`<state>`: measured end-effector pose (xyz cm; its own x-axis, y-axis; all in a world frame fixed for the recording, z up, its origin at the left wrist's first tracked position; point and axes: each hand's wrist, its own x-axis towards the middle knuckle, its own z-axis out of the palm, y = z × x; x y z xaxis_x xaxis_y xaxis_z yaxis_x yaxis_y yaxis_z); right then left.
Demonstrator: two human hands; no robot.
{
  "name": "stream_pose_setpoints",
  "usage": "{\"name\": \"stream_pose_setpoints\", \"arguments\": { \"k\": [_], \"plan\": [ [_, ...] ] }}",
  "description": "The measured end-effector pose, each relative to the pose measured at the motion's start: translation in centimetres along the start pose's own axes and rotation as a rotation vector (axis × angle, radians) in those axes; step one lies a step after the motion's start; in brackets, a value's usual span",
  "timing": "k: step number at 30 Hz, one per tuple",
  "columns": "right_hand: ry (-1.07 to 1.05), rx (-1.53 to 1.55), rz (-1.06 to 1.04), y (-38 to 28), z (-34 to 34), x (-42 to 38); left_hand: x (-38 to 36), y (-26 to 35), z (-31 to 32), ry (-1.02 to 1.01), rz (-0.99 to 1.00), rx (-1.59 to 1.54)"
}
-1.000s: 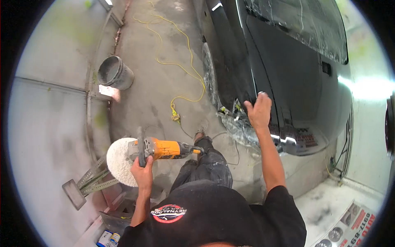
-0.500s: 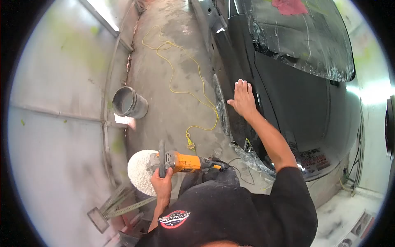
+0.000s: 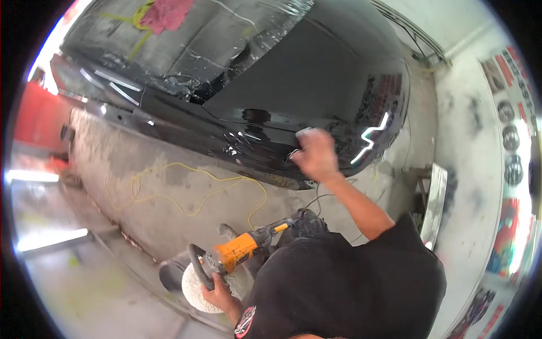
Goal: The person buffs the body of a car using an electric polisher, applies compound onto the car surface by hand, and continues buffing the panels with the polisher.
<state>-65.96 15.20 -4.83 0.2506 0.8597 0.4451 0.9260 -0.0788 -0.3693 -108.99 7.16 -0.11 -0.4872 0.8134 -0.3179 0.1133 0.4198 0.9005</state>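
My left hand is closed around the looped front handle of an orange and black rotary polisher. Its white wool pad faces down beside my legs, away from the car. My right hand, empty and smeared by motion, is over the glossy black front fender near the hood of the car. The thumb stands apart from the other fingers, and reflections show in the paint around it.
Plastic film covers the windshield, with a pink cloth on it. A yellow extension cord winds across the concrete floor. Beside the pad stands a bucket. Posters hang on the right wall.
The view has swung right, so the car now runs across the upper part. My right hand has moved along the car toward its front. The polisher stays in my left hand.
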Motion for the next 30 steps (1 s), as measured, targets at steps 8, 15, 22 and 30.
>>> {"name": "stream_pose_setpoints", "arguments": {
  "k": [8, 15, 22, 30],
  "plan": [
    [0.198, -0.178, 0.587, 4.8, 11.6, -7.1, 19.3, 1.9, -0.6, -0.394, 0.014, 0.021],
    [0.281, -0.15, 0.847, -1.0, 15.9, -3.4, 29.3, 7.7, -2.7, -0.524, 0.257, 0.21],
    [0.321, -0.312, 0.908, -1.6, 18.1, -3.3, 31.2, 13.7, -1.8, -0.467, 0.279, 0.234],
    [0.354, -0.54, 0.702, -0.9, 16.2, -3.7, 28.7, 21.0, 2.7, -0.59, 0.441, 0.24]
  ]
}}
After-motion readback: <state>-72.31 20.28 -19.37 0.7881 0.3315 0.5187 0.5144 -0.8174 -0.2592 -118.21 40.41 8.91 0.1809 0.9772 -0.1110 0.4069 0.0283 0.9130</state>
